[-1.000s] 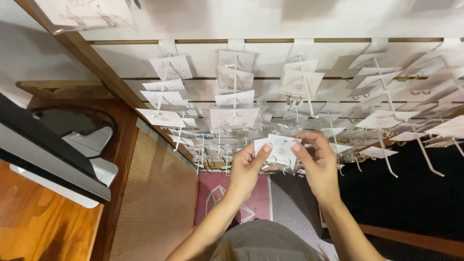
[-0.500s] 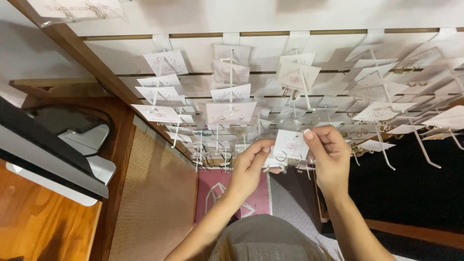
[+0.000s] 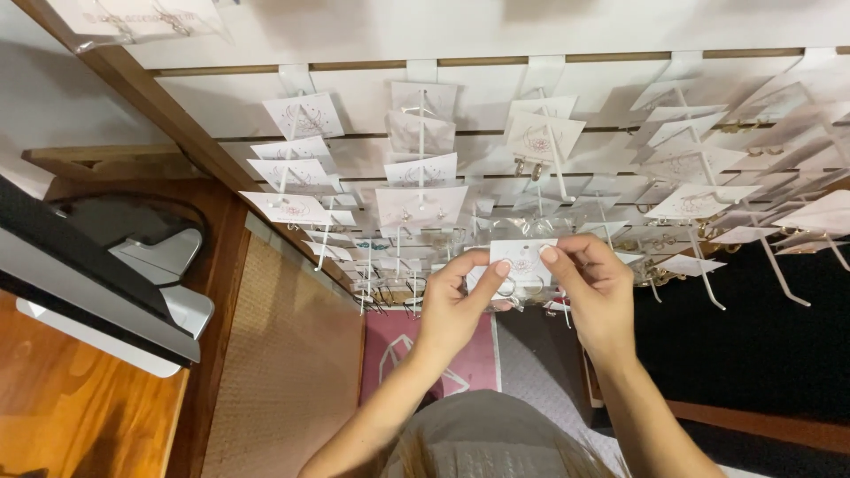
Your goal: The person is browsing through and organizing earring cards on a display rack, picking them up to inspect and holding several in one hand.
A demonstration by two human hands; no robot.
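Note:
Both my hands hold one small white earring card (image 3: pixel 522 257) up against a white slatted display wall (image 3: pixel 496 35). My left hand (image 3: pixel 456 301) pinches the card's left edge with thumb and forefinger. My right hand (image 3: pixel 595 288) pinches its right edge. Two hoop earrings (image 3: pixel 518 288) dangle below the card. Around the card hang several similar white cards (image 3: pixel 421 205) on white hooks (image 3: pixel 558 173) that stick out of the wall.
A computer monitor (image 3: pixel 80 283) on a silver stand sits on a wooden counter (image 3: pixel 62 416) at the left. A wooden post (image 3: pixel 177 133) edges the display. Below lie a woven panel (image 3: pixel 283 372), a pink patterned rug (image 3: pixel 469 363) and a black surface (image 3: pixel 753 345) at right.
The card and both hands have shifted slightly right and up toward the hooks, and the view has tilted a little. My grip on the card is unchanged.

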